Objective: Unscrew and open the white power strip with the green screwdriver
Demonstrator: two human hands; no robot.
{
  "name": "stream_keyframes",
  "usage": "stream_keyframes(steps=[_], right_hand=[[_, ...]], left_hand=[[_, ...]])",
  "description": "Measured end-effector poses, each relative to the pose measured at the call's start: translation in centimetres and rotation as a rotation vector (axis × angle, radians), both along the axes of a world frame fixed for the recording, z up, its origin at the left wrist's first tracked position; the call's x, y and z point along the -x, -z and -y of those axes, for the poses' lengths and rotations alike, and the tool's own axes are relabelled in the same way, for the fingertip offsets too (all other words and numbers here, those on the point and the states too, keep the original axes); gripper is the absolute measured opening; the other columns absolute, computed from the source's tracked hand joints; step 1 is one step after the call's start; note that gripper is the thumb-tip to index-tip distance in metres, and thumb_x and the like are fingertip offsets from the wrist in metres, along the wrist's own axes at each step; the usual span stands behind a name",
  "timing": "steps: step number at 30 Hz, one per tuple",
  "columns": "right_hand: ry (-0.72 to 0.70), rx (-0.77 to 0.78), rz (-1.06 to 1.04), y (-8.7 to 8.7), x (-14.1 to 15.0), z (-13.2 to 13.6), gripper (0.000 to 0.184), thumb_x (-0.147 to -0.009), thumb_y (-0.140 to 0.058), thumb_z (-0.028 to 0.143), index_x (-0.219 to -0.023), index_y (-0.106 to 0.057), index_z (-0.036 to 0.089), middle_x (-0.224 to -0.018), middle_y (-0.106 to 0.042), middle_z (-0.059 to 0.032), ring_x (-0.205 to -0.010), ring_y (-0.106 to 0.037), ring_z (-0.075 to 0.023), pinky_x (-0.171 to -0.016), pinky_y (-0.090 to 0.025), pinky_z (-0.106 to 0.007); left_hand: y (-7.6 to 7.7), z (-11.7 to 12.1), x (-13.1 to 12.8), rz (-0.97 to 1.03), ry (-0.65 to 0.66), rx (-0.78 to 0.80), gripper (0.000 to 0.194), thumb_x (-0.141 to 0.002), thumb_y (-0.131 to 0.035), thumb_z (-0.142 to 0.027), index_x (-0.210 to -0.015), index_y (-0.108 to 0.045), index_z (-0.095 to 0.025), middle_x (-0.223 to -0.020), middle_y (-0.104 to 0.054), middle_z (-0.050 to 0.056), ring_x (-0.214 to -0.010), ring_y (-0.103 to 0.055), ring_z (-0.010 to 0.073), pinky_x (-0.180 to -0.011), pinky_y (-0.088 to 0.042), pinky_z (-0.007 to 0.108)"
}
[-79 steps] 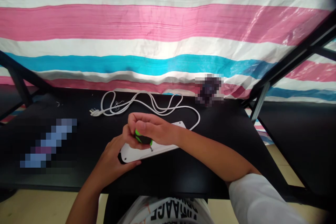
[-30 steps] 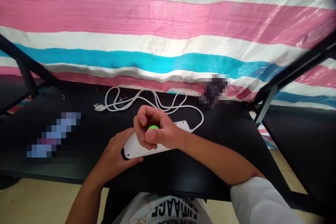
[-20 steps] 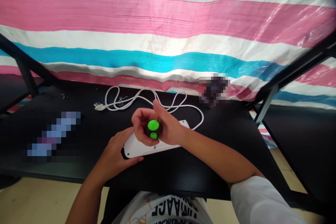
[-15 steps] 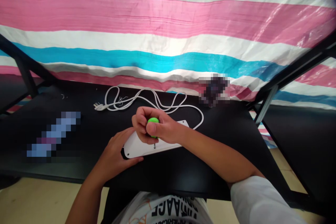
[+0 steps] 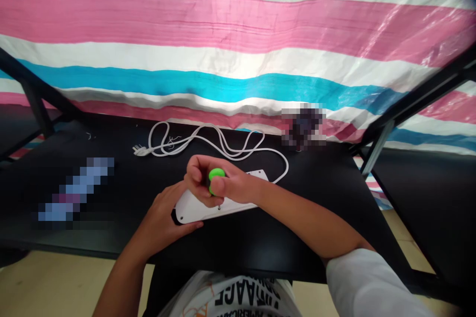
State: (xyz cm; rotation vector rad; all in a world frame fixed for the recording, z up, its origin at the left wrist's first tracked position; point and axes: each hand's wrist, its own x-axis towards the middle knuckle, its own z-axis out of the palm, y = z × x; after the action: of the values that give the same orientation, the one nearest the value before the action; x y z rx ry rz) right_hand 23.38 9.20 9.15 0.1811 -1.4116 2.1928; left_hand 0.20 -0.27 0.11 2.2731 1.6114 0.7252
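Observation:
My right hand (image 5: 213,181) is closed round a screwdriver, its green-topped handle (image 5: 217,174) pointing up at me. A short bit of its metal shaft (image 5: 219,206) shows below my fingers, over a white power strip (image 5: 201,212) that lies on the black table. The tip's contact with the strip is hard to make out. At the strip's left end, my left hand (image 5: 167,213) grips it, thumb along the near edge and fingers on the far side. Dark screw holes show near the strip's corners. My right hand covers the strip's middle.
The strip's white cord (image 5: 223,143) lies in loops behind my hands, ending in a plug (image 5: 140,150). A blurred bluish item (image 5: 76,190) is on the left, a blurred dark item (image 5: 303,126) at the back right. A striped plastic sheet (image 5: 238,25) hangs behind the table.
My right hand has turned slightly with the screwdriver, and its fingers have shifted a little on the handle. The left hand and the power strip have stayed in place.

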Motion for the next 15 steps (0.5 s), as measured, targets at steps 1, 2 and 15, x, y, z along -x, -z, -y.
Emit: stream_keyframes(steps=[1,2,15], right_hand=[[0.033,-0.035,0.029,0.0,-0.1,-0.1,0.055,-0.086,-0.078,0.067,-0.09,-0.048,0.021,-0.07,-0.048,0.0076,-0.051,-0.04,-0.0069,-0.05,-0.036,-0.021],[0.062,-0.078,0.064,-0.2,-0.2,-0.2,0.056,-0.087,-0.075,0.07,-0.086,-0.049,0.02,-0.068,-0.051,0.0067,-0.053,-0.044,-0.0081,-0.052,-0.039,-0.022],[0.615,-1.078,0.504,-6.9,-4.0,2.3,0.025,-0.114,-0.044,0.038,-0.11,-0.058,0.018,-0.092,-0.068,-0.0048,-0.079,-0.06,-0.0176,-0.074,-0.04,-0.029]], left_hand=[[0.1,0.0,0.1,-0.009,0.0,0.001,0.087,-0.08,-0.081,-0.062,-0.153,-0.046,-0.031,-0.146,-0.061,0.011,-0.129,-0.06,0.04,-0.109,-0.049,0.052],[0.2,0.0,0.1,-0.015,0.0,0.006,0.087,-0.08,-0.082,-0.062,-0.153,-0.046,-0.03,-0.145,-0.061,0.011,-0.129,-0.061,0.04,-0.109,-0.05,0.052],[0.1,0.2,-0.2,0.0,-0.016,0.034,0.09,-0.08,-0.084,-0.061,-0.155,-0.041,-0.035,-0.149,-0.057,0.007,-0.131,-0.058,0.0393,-0.112,-0.047,0.053]])
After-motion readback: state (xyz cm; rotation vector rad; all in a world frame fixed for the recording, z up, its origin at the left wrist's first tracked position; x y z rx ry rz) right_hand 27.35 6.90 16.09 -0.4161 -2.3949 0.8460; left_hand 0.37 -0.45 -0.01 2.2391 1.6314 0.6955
